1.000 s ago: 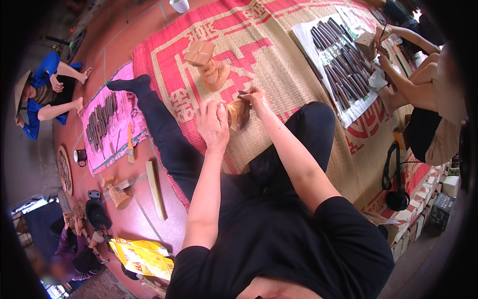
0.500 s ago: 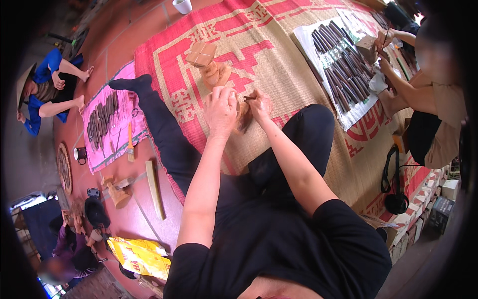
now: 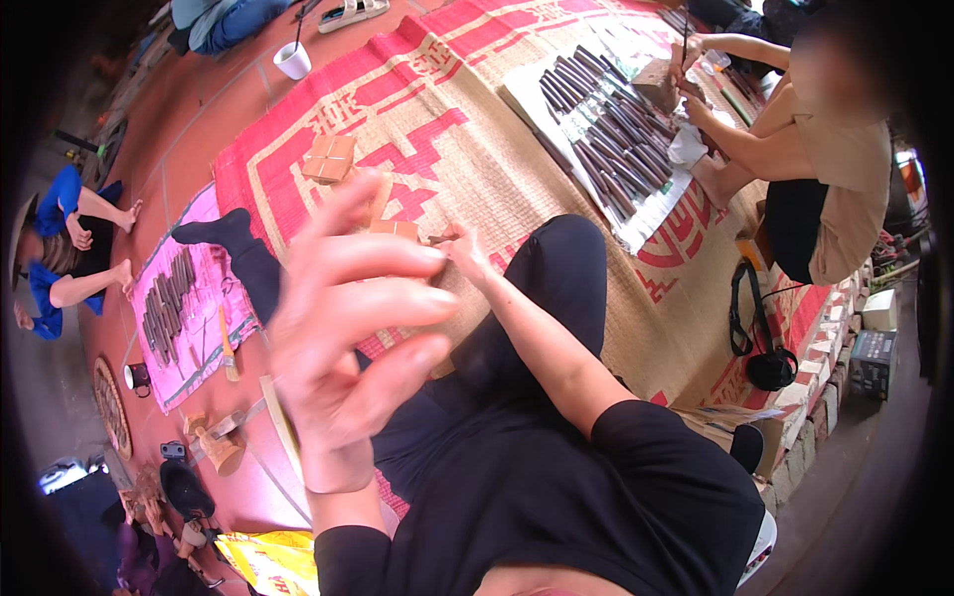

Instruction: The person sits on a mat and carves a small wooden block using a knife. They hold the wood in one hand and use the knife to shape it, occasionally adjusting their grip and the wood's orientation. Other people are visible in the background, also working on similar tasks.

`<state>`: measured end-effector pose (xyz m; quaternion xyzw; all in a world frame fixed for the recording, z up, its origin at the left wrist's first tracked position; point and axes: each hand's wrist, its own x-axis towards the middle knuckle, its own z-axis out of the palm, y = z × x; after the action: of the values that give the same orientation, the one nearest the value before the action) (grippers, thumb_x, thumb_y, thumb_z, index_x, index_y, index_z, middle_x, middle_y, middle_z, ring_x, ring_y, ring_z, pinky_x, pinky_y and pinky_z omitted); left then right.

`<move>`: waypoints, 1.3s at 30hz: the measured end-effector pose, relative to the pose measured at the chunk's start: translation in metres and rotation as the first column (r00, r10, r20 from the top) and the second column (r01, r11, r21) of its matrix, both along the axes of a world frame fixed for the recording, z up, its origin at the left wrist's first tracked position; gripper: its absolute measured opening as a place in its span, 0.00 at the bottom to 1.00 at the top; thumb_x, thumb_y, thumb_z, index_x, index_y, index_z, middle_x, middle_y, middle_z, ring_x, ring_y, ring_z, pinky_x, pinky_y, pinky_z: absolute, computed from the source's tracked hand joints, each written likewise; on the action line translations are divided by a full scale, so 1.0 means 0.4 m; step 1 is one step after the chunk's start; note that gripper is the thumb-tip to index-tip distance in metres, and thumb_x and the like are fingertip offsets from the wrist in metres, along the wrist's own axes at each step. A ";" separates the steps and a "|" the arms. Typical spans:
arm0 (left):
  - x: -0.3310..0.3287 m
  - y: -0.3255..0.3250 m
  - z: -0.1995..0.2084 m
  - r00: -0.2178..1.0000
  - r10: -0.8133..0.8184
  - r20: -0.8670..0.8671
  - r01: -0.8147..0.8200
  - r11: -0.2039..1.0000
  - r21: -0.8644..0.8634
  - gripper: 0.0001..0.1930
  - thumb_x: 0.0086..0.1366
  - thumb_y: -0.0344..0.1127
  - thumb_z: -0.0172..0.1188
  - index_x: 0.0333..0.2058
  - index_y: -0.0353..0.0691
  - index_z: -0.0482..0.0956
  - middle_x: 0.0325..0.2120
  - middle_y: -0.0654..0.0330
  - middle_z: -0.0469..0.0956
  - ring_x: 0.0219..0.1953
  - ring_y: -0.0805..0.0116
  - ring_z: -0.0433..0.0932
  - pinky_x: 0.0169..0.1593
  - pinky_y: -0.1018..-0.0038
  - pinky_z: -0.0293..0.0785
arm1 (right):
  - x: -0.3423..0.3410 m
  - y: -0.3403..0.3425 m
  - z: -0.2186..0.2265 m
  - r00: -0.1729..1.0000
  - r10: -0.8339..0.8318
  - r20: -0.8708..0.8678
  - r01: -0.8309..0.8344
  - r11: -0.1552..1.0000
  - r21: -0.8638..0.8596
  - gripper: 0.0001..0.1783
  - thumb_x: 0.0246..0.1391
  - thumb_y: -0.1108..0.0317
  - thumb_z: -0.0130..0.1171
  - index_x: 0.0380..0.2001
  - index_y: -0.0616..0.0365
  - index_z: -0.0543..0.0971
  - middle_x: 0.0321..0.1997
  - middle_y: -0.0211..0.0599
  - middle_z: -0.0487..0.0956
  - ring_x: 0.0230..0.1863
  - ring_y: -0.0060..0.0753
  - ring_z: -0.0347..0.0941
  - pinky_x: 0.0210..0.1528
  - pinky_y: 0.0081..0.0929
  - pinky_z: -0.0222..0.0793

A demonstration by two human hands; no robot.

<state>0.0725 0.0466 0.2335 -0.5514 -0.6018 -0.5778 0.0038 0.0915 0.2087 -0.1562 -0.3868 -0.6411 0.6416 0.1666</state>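
Observation:
My left hand (image 3: 348,318) is raised close in front of me, fingers curved and spread, nothing visible between them. It covers much of the carved wooden figure, whose square block end (image 3: 329,159) shows beyond the fingers, and another brown wooden part (image 3: 395,228) beside them. Over the mat, between my knees, my right hand (image 3: 464,251) is closed around a short dark carving chisel (image 3: 438,238). Its tip points left towards the wood; whether it touches cannot be seen.
The red and tan woven mat (image 3: 556,328) lies under me. Dark chisels (image 3: 616,129) lie on a white sheet at right, beside a seated person. At left are a pink cloth (image 3: 199,328) with tools, a brush (image 3: 229,353), a wooden mallet (image 3: 217,444) and a white cup (image 3: 292,62).
My left hand has let go of the wooden figure and come up towards me. My right hand keeps the chisel near the wood. The whole view has shifted.

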 end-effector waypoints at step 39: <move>0.030 -0.148 0.252 0.906 -0.052 -0.419 0.015 0.996 -0.092 0.10 0.62 0.30 0.61 0.43 0.46 0.76 0.38 0.75 0.74 0.38 0.77 0.63 0.47 0.77 0.57 | 0.014 -0.010 -0.027 0.998 0.064 -0.020 -0.066 0.992 -0.108 0.07 0.46 0.72 0.66 0.25 0.59 0.75 0.22 0.28 0.75 0.22 0.19 0.70 0.24 0.21 0.65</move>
<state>0.0843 -0.0127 0.3344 -0.6729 -0.6018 -0.4185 0.0997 0.0970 0.2049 -0.1671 -0.3690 -0.6162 0.6836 0.1297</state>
